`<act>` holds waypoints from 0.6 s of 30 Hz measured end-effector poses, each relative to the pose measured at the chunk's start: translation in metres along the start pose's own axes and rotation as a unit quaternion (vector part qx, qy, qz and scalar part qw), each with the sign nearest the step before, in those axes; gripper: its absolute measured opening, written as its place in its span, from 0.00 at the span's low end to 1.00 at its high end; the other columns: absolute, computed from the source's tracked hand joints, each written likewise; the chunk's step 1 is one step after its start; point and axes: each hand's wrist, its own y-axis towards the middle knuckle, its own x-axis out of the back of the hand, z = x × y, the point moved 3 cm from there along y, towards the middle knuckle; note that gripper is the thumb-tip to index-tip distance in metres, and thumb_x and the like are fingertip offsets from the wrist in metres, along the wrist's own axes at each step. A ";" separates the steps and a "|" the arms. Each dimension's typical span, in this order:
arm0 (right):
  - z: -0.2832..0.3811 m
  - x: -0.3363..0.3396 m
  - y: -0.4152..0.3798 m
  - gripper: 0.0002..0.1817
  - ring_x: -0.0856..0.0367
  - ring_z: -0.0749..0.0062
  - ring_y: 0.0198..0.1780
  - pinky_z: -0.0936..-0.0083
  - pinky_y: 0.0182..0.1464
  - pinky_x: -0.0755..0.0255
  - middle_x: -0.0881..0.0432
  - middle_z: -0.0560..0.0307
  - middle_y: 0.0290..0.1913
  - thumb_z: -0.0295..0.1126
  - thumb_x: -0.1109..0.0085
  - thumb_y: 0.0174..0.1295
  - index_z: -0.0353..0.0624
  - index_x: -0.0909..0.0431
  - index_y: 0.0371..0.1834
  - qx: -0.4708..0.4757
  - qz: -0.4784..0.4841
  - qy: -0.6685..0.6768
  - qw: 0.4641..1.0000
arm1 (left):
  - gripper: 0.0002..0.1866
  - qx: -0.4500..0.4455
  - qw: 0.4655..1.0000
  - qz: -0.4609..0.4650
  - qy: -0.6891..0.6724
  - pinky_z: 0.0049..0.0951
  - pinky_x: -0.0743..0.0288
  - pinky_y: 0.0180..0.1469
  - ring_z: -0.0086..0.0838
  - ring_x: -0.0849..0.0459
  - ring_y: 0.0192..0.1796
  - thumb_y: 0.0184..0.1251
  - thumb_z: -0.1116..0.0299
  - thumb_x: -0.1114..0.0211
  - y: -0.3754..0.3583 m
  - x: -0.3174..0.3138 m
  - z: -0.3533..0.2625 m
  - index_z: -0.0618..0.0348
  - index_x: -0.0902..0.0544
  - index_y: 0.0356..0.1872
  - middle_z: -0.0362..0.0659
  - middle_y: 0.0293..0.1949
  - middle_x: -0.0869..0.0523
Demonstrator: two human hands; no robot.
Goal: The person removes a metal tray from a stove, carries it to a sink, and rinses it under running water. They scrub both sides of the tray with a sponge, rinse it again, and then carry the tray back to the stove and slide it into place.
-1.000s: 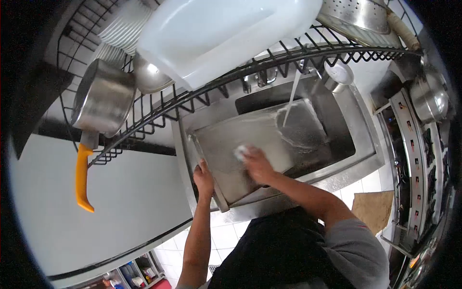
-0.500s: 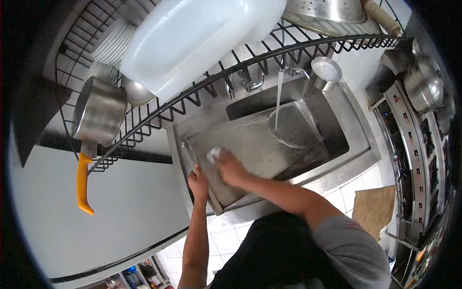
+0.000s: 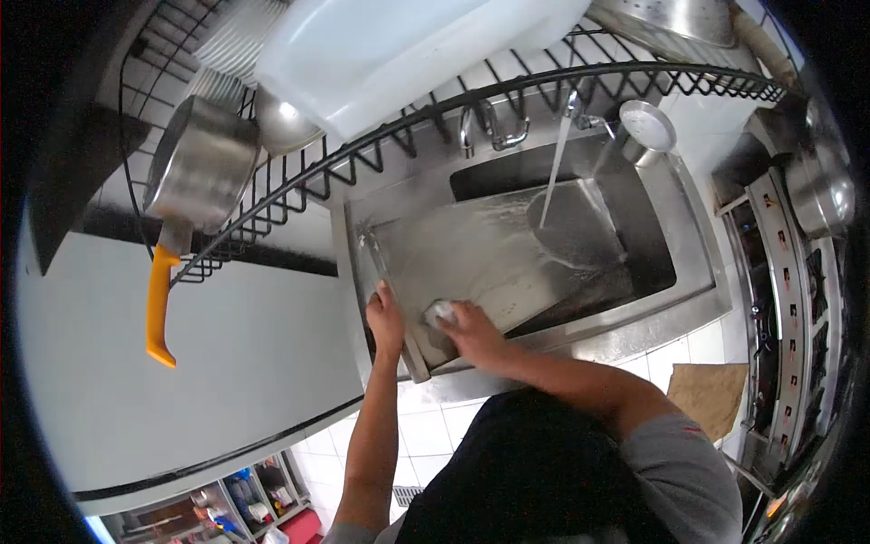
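Observation:
A large flat metal tray point(image 3: 494, 227) lies tilted in the steel sink point(image 3: 648, 218), its surface wet and streaked. My left hand point(image 3: 385, 322) is closed round the tray's left rim, thumb on top. In my right hand point(image 3: 476, 335) a small white scrubbing pad point(image 3: 439, 314) presses on the tray near its lower left corner. From the tap point(image 3: 573, 104), a stream of water point(image 3: 553, 172) falls onto the tray's right part and spreads there.
Above the sink hangs a black wire rack point(image 3: 381, 150) with a white plastic tub point(image 3: 408, 54), stacked plates point(image 3: 237, 41) and an orange-handled saucepan point(image 3: 204, 163). A metal cup point(image 3: 648, 131) stands at the sink's back right. A stove point(image 3: 788, 308) is on the right; cardboard point(image 3: 707, 399) lies on the floor.
My right hand has moved the scrubbing pad down the tray, toward its near edge. My left hand keeps its hold on the rim. The whole view has shifted slightly.

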 end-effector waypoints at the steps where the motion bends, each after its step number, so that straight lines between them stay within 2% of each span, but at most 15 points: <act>1: -0.007 0.003 -0.003 0.17 0.29 0.47 0.56 0.55 0.52 0.32 0.27 0.40 0.54 0.25 0.46 0.58 0.39 0.22 0.52 0.014 0.008 0.023 1.000 | 0.31 0.007 1.000 -0.005 0.000 0.41 0.34 0.32 0.36 0.30 0.24 0.76 0.49 0.52 0.003 0.001 0.002 0.72 0.26 0.24 0.51 0.18 0.28; 2: -0.019 0.003 0.006 0.17 0.29 0.47 0.56 0.55 0.52 0.32 0.27 0.40 0.54 0.25 0.46 0.58 0.39 0.22 0.52 0.016 0.015 0.025 0.999 | 0.31 0.013 1.000 0.009 0.010 0.41 0.34 0.32 0.37 0.30 0.24 0.76 0.50 0.52 0.004 0.000 0.005 0.72 0.26 0.24 0.52 0.18 0.28; 4: -0.047 0.007 0.030 0.15 0.29 0.45 0.56 0.54 0.57 0.33 0.28 0.39 0.56 0.27 0.46 0.62 0.36 0.23 0.52 -0.099 0.020 -0.047 0.994 | 0.31 0.027 0.999 0.020 0.019 0.41 0.34 0.31 0.37 0.31 0.24 0.76 0.50 0.52 0.000 0.002 0.012 0.72 0.26 0.24 0.53 0.18 0.28; 5: -0.033 0.016 0.034 0.15 0.29 0.44 0.57 0.53 0.58 0.33 0.29 0.38 0.56 0.30 0.46 0.65 0.33 0.23 0.51 -0.190 0.023 0.184 0.964 | 0.31 0.013 1.000 0.020 0.020 0.38 0.35 0.31 0.32 0.33 0.25 0.76 0.48 0.52 0.000 0.002 0.012 0.70 0.28 0.23 0.47 0.18 0.30; 6: -0.024 -0.001 0.023 0.15 0.29 0.44 0.57 0.53 0.58 0.33 0.29 0.38 0.56 0.30 0.46 0.65 0.33 0.23 0.51 -0.191 0.023 0.182 0.964 | 0.31 -0.004 1.000 0.021 0.018 0.35 0.36 0.30 0.27 0.36 0.25 0.76 0.46 0.52 0.003 -0.001 0.009 0.67 0.29 0.22 0.41 0.18 0.33; 7: -0.011 -0.027 0.005 0.14 0.29 0.44 0.56 0.53 0.57 0.33 0.28 0.38 0.55 0.30 0.46 0.65 0.32 0.23 0.49 -0.135 0.029 0.117 0.984 | 0.31 -0.005 1.000 0.021 0.014 0.35 0.36 0.30 0.27 0.36 0.25 0.76 0.46 0.52 0.005 -0.004 0.007 0.67 0.29 0.22 0.41 0.18 0.33; 8: 0.011 -0.023 0.006 0.14 0.29 0.43 0.55 0.53 0.55 0.33 0.28 0.38 0.53 0.30 0.46 0.65 0.32 0.22 0.48 -0.079 0.037 0.055 0.995 | 0.31 -0.012 1.000 0.008 0.013 0.39 0.35 0.31 0.34 0.32 0.25 0.76 0.48 0.51 0.005 -0.003 0.006 0.70 0.28 0.23 0.49 0.19 0.29; 9: 0.006 -0.015 0.010 0.13 0.29 0.43 0.55 0.54 0.54 0.32 0.28 0.37 0.49 0.29 0.45 0.64 0.32 0.22 0.48 -0.195 0.033 0.146 0.969 | 0.30 -0.017 1.000 -0.004 0.015 0.43 0.33 0.32 0.42 0.28 0.24 0.76 0.50 0.51 0.002 -0.001 0.008 0.73 0.26 0.24 0.57 0.20 0.25; 10: -0.007 -0.007 0.024 0.13 0.29 0.43 0.55 0.54 0.54 0.32 0.28 0.37 0.49 0.29 0.45 0.64 0.32 0.22 0.48 -0.198 0.036 0.148 0.968 | 0.30 -0.013 1.000 -0.002 0.018 0.43 0.33 0.32 0.42 0.28 0.24 0.76 0.50 0.51 0.003 0.001 0.006 0.73 0.26 0.24 0.57 0.20 0.25; 12: -0.026 0.004 0.046 0.17 0.28 0.41 0.54 0.49 0.56 0.34 0.28 0.34 0.51 0.32 0.48 0.67 0.32 0.28 0.54 -0.068 0.045 -0.036 0.996 | 0.31 -0.002 0.999 0.017 0.045 0.44 0.32 0.32 0.45 0.25 0.25 0.76 0.50 0.51 0.004 0.001 0.002 0.73 0.25 0.24 0.59 0.20 0.24; 13: -0.025 -0.001 0.043 0.18 0.28 0.42 0.53 0.49 0.56 0.34 0.28 0.35 0.52 0.31 0.50 0.68 0.32 0.30 0.57 -0.067 0.051 -0.015 0.996 | 0.31 -0.001 0.999 0.016 0.045 0.44 0.32 0.32 0.45 0.25 0.25 0.76 0.50 0.51 0.001 0.002 0.002 0.73 0.25 0.24 0.59 0.20 0.24; 16: 0.006 -0.005 -0.004 0.17 0.27 0.42 0.51 0.50 0.53 0.33 0.27 0.36 0.50 0.30 0.50 0.68 0.32 0.29 0.57 -0.024 0.010 0.057 0.998 | 0.31 -0.015 0.999 -0.011 0.046 0.43 0.32 0.33 0.46 0.24 0.25 0.76 0.50 0.51 0.004 0.000 -0.003 0.73 0.25 0.25 0.60 0.20 0.23; 18: -0.012 -0.020 -0.011 0.17 0.27 0.41 0.51 0.49 0.52 0.33 0.26 0.36 0.48 0.31 0.50 0.68 0.32 0.28 0.55 -0.007 0.032 0.059 0.998 | 0.31 -0.006 0.999 0.015 0.045 0.44 0.31 0.34 0.47 0.24 0.26 0.76 0.49 0.51 0.005 0.000 0.004 0.74 0.24 0.26 0.60 0.21 0.23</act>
